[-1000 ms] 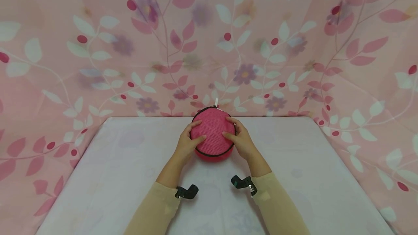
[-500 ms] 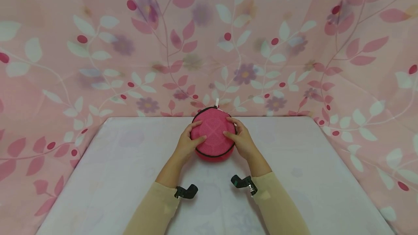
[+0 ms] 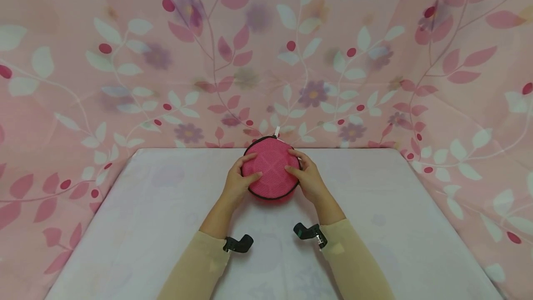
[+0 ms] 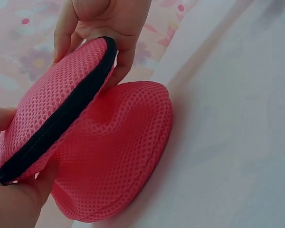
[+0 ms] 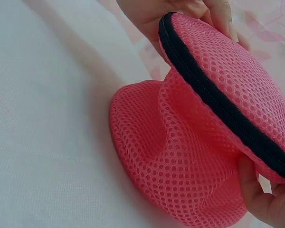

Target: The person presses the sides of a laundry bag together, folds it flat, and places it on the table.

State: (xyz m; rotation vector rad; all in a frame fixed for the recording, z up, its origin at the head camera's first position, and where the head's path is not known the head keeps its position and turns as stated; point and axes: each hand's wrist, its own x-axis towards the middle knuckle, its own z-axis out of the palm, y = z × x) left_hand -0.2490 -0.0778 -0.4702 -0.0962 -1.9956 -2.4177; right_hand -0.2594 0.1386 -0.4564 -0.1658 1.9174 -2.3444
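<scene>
A round pink mesh laundry bag (image 3: 272, 170) stands at the table's far edge, its lid-like top tilted toward me. A black zipper (image 4: 61, 121) runs round the rim of that top, and a white tab (image 3: 277, 131) sticks up at the back. My left hand (image 3: 238, 180) grips the left side of the rim, thumb on top and other fingers partly hidden below. On the right side my right hand (image 3: 309, 178) holds the rim in the same way. Below the zipper, both wrist views show the soft mesh body (image 5: 180, 166) creased and resting on the cloth.
A white cloth covers the table (image 3: 166, 207). Behind and at both sides hangs a pink curtain (image 3: 258, 59) with leaves and flowers. Small black devices, a left one (image 3: 239, 244) and a right one (image 3: 308, 231), are strapped at the wrists over beige sleeves.
Both hands keep their hold on the bag. Its top has shifted very slightly, and a little less of the body shows beneath the front rim.
</scene>
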